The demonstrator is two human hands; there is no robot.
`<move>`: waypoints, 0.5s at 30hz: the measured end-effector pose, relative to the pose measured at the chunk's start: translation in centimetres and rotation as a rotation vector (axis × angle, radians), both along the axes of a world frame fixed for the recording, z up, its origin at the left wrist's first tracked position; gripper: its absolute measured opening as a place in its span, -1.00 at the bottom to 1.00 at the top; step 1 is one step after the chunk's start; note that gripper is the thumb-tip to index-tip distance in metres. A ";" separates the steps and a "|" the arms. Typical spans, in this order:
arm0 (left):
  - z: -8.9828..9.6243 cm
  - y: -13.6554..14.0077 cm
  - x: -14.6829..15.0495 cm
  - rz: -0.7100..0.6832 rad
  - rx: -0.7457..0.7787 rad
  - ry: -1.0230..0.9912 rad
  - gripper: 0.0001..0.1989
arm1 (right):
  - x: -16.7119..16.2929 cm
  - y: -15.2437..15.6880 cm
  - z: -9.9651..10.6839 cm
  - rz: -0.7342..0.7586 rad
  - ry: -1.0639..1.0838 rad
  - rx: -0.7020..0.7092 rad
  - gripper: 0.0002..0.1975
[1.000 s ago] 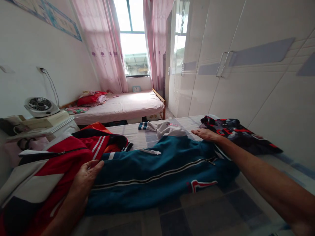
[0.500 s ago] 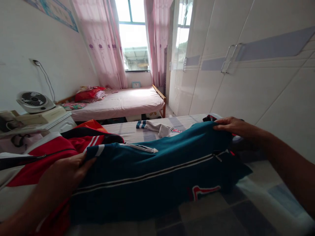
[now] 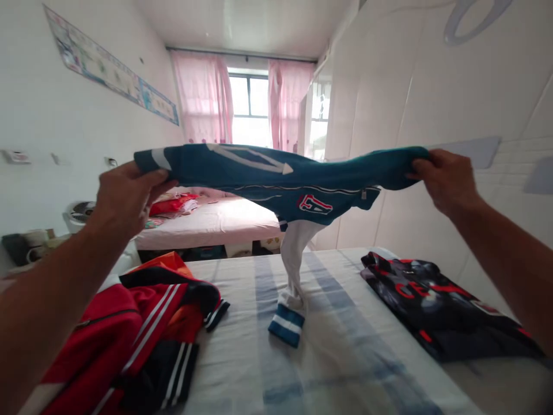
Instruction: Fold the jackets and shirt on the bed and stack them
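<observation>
A teal zip jacket [image 3: 259,167] is stretched sideways in the air between my two hands. At its striped hem on the left, my left hand [image 3: 132,190] is closed in a pinch. My right hand [image 3: 444,176] grips the opposite end near the collar and shoulder. A red-and-white letter patch [image 3: 315,204] shows on the front, beside the zipper. One pale grey sleeve [image 3: 296,253] hangs from the middle, and its teal-and-white striped cuff [image 3: 287,325] reaches down to the bed sheet.
Below lies a bed with a white-and-blue checked sheet [image 3: 233,346]. Red, black and orange jackets [image 3: 159,328] are heaped on its left. A folded black-and-red garment [image 3: 432,294] lies right, near white wardrobe doors [image 3: 389,104]. Farther back are a pink bed [image 3: 224,222] and a fan [image 3: 80,212].
Both hands have raised the teal jacket off the bed and stretched it out. Its pale sleeve now hangs down. The view has tilted upward.
</observation>
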State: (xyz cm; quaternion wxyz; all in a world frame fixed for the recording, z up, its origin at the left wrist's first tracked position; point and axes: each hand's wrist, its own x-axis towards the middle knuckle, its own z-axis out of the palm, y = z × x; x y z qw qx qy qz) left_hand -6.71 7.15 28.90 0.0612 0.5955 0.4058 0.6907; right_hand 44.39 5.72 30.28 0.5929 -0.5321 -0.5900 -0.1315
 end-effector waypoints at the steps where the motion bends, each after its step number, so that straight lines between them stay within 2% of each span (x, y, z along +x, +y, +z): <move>1: -1.8 -1.5 -0.6 0.005 -0.050 0.000 -0.45 | 0.1 -2.0 -1.6 -0.049 -0.014 -0.034 -0.70; 2: -4.0 -3.2 -1.3 0.018 -0.124 0.016 -0.48 | 0.2 -4.0 -3.8 -0.126 -0.068 -0.110 -0.76; 3: -6.5 -5.0 -1.8 0.028 -0.253 0.120 -0.51 | 0.5 -5.9 -6.4 -0.210 -0.137 -0.231 -0.79; 4: -9.3 -6.9 -2.4 0.029 -0.313 0.142 -0.56 | 0.8 -7.8 -9.3 -0.235 -0.154 -0.354 -0.78; 5: -12.2 -8.8 -2.8 0.001 -0.395 0.174 -0.61 | 1.1 -9.6 -12.5 -0.203 -0.151 -0.448 -0.75; 6: -15.2 -10.6 -3.2 -0.043 -0.482 0.223 -0.67 | 1.5 -11.4 -15.7 -0.110 -0.169 -0.546 -0.73; 8: -20.7 -13.9 -3.7 -0.210 -0.668 0.470 -0.83 | 2.2 -14.4 -21.5 0.035 -0.195 -0.726 -0.71; 9: -23.1 -15.1 -4.0 -0.248 -0.733 0.582 -0.89 | 2.4 -15.6 -23.7 0.093 -0.212 -0.828 -0.72; 10: -25.0 -16.1 -4.2 -0.260 -0.740 0.678 -0.90 | 2.5 -16.6 -25.4 0.125 -0.230 -0.899 -0.71; 12: -27.6 -17.3 -4.7 -0.217 -0.645 0.851 -0.72 | 2.5 -17.8 -27.0 0.113 -0.254 -0.950 -0.66; 15: -28.5 -17.5 -5.2 -0.117 -0.402 1.045 -0.51 | 1.4 -17.5 -26.4 0.023 -0.268 -0.920 -0.58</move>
